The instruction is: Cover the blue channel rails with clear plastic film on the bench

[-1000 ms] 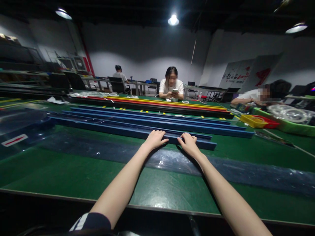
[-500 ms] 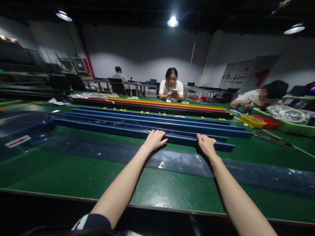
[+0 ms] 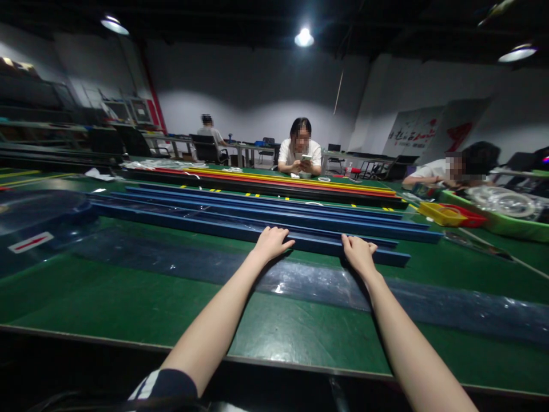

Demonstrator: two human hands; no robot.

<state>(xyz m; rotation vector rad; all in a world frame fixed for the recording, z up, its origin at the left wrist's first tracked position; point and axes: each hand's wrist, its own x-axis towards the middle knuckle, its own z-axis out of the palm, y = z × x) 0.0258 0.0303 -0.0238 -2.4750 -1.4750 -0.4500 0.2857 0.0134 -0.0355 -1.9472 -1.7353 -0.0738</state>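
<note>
The nearest blue channel [image 3: 206, 225], a long straight profile, lies crosswise on the green table [image 3: 274, 337]. My left hand [image 3: 272, 243] is closed over its near wall, fingers bent inside and thumb toward the right. Farther right, my right hand [image 3: 359, 252] grips the same channel close to its right end, fingers curled; the fingertips of both hands are partly hidden. Clear plastic film [image 3: 309, 280] lies flat beneath my wrists, running left to right. At the left is a bulky film-covered bundle [image 3: 47, 214] bearing a white label with a red arrow [image 3: 31, 242].
More blue channels [image 3: 343, 216] lie just behind, then yellow, red and black strips [image 3: 300, 182]. To the right are a yellow tray [image 3: 441, 213] and a green bin [image 3: 510, 225] holding coiled clear material. A person [image 3: 300, 151] across the table holds a phone; another leans at right.
</note>
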